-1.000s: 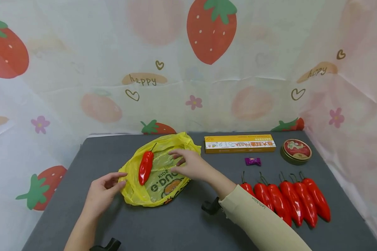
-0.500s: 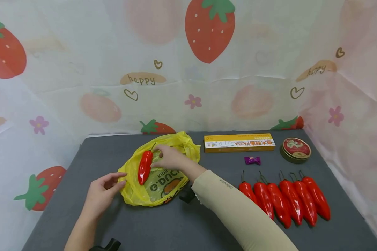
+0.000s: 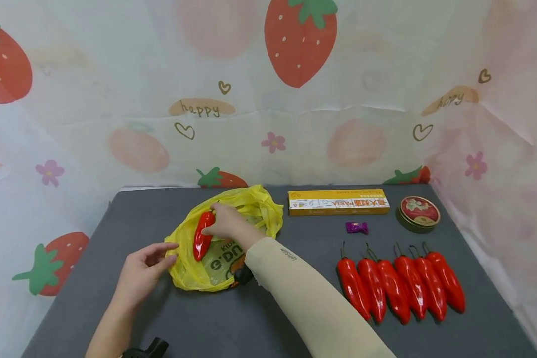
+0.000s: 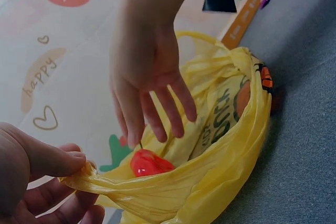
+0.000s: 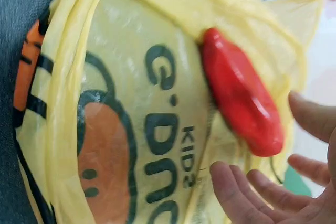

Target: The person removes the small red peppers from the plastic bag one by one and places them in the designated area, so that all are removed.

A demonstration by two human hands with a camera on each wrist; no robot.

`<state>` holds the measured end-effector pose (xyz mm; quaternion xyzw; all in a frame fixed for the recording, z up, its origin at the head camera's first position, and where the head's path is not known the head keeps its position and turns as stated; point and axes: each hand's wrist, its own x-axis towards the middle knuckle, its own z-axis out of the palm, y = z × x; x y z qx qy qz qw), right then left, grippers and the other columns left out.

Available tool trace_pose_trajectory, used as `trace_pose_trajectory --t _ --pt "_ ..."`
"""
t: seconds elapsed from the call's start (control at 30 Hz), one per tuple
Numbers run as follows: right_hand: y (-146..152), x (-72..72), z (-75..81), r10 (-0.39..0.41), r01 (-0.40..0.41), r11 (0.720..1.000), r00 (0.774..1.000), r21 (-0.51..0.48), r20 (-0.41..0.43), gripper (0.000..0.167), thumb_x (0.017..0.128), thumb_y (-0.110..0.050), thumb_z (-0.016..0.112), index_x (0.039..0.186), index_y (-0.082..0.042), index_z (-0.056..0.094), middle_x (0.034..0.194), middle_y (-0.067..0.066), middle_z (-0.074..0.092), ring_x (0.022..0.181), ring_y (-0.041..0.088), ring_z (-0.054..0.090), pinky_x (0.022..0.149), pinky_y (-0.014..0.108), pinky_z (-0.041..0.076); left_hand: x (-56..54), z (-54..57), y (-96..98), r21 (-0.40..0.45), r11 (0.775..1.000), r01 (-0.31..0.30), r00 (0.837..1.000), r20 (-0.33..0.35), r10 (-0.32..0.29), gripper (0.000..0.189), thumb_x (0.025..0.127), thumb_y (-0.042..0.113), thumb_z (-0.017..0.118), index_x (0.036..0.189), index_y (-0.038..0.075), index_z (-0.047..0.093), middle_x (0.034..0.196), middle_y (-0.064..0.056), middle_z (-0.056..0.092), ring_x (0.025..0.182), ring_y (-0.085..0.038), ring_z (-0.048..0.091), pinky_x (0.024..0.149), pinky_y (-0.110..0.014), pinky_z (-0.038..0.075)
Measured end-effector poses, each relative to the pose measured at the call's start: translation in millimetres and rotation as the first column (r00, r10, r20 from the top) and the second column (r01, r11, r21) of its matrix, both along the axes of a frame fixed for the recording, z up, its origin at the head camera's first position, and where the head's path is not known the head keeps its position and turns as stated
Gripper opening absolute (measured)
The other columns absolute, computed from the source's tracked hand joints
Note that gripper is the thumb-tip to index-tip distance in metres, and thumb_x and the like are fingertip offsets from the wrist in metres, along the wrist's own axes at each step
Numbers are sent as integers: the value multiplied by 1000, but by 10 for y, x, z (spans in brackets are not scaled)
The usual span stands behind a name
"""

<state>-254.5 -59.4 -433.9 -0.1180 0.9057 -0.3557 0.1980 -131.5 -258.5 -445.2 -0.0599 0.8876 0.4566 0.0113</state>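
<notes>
A red chili pepper (image 3: 201, 243) lies in a yellow plastic bag (image 3: 182, 272) that is spread with its mouth facing up. In the left wrist view, my left hand (image 4: 39, 169) pinches the bag's rim (image 4: 86, 179) between thumb and fingers. My right hand (image 3: 227, 223) is inside the bag's mouth, at the stem end of the pepper. Seen from the right wrist, the fingers (image 5: 252, 190) are spread around that end of the pepper (image 5: 244, 95), with a gap on both sides and no grip on it.
Several red chili peppers (image 3: 395, 293) lie in a row on the grey table (image 3: 268, 328) at the right. Behind them are a small purple wrapped candy (image 3: 357, 227), a yellow pasta box (image 3: 338, 203) and a round red-lidded tin (image 3: 418, 214). A strawberry-print cloth (image 3: 295, 124) hangs behind.
My right hand has moved left and in over the bag, from its right side to the pepper's stem end. The left hand stays at the bag's rim.
</notes>
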Motion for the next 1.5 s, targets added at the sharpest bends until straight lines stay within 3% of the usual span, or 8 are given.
trace_pose_trajectory --t 0.3,0.43,0.63,0.77,0.87,1.07,1.23,1.5 --pt "-30 -35 -174 -14 13 1000 998 24 57 90 87 -44 78 160 -30 28 157 5 43 144 28 40 108 45 45 1 21 1 -6 1000 0 1000 -3 0 37 97 30 69 129 12 68 121 -12 64 96 -22 55 75 -25 56" --pt "-47 -37 -222 -34 33 999 998 23 48 88 85 -41 80 158 -35 32 158 5 41 148 30 33 106 47 46 2 17 -10 -12 1000 0 1000 9 0 39 97 33 69 130 12 68 124 -12 64 98 -22 54 74 -21 54" --pt "-118 -32 -247 -70 72 994 997 86 -25 78 82 -42 84 148 -26 46 141 6 55 129 25 50 100 41 50 10 27 -25 -8 1000 -5 1000 11 5 39 97 32 69 130 12 68 126 -12 64 99 -20 55 74 -18 53" --pt "-148 -23 -223 -128 128 992 992 -2 -3 72 78 -31 88 136 -19 46 124 6 60 107 22 57 85 35 54 10 39 -31 -18 1000 -8 1000 2 8 39 97 32 69 129 11 68 122 -12 65 96 -20 56 73 -18 54" --pt "-149 -1 -201 -144 146 984 989 -105 27 66 79 -22 88 131 -19 47 121 7 61 103 22 58 80 34 54 9 47 -35 -19 1000 -3 1000 -3 2 39 96 33 69 129 11 68 121 -12 65 95 -19 56 73 -19 54" --pt "-82 55 -154 -86 89 961 996 -263 25 49 87 -16 79 128 -20 55 118 6 62 95 20 60 72 30 56 17 63 -49 -27 1000 -13 1000 -12 13 40 96 36 69 128 13 69 118 -12 66 93 -18 57 72 -20 54" --pt "50 122 -80 -19 31 938 999 -345 39 51 89 -14 76 135 -15 55 119 10 62 93 19 61 68 30 57 23 47 -59 -36 999 -20 1000 -14 19 40 96 36 70 128 13 69 117 -11 67 91 -15 58 71 -21 54" --pt "347 317 173 127 -119 944 992 -307 7 53 90 -18 75 139 -20 56 121 9 63 93 16 65 71 32 60 12 -19 -51 -21 1000 -10 1000 -25 10 40 95 36 71 128 13 70 120 -11 66 90 -12 58 71 -20 53"
